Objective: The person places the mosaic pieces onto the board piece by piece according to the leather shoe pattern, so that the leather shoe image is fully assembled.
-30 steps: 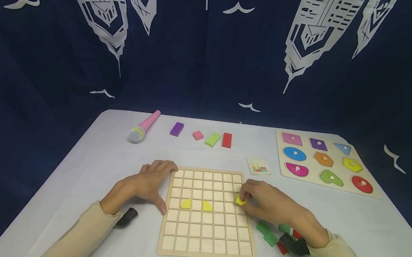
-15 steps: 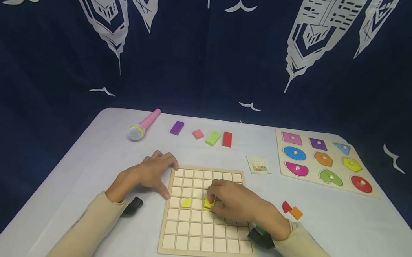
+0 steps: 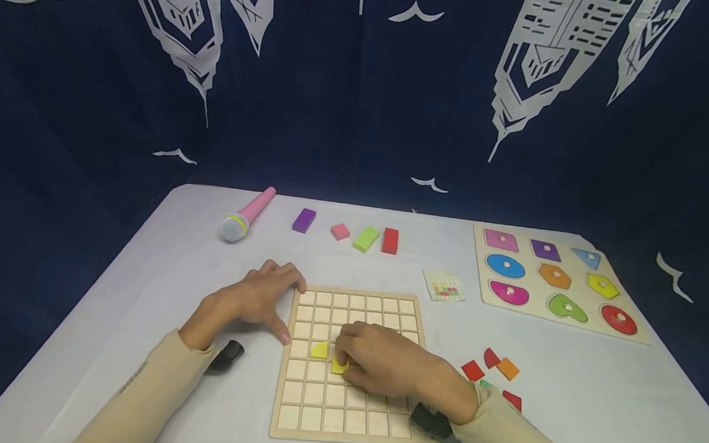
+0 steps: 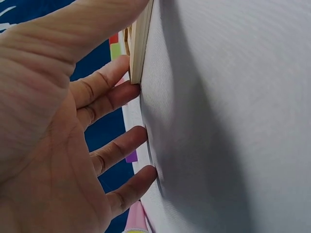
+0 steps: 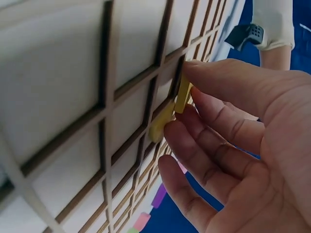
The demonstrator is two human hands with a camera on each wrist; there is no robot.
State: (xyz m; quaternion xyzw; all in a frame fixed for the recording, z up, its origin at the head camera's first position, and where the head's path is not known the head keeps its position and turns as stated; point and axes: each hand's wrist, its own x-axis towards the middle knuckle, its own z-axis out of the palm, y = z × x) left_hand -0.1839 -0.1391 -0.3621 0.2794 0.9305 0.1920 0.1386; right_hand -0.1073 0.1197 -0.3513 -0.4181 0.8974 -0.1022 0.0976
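Observation:
A square wooden grid board (image 3: 300, 416) lies in front of me. My right hand (image 3: 385, 359) is over its middle and pinches a yellow tile (image 5: 182, 93) between thumb and fingers, tilted close above a cell. In the head view only a corner of this tile shows under the fingertips. A yellow quarter-round piece (image 3: 320, 350) sits in a cell just left of it. The right wrist view shows a yellow piece (image 5: 161, 125) set in the grid beside the fingers. At the board's upper left edge rests my left hand (image 3: 258, 298), fingers spread, thumb against the side.
Loose red and orange tiles (image 3: 508, 368) lie right of the board, partly behind the right sleeve. Farther back are a toy microphone (image 3: 247, 216), several coloured blocks (image 3: 365, 239), a small pattern card (image 3: 445, 285) and a shape puzzle (image 3: 535, 297).
My right hand has carried the yellow tile from the board's right edge leftward to its middle, uncovering loose tiles on the right. The left hand has stayed nearly still at the board's edge.

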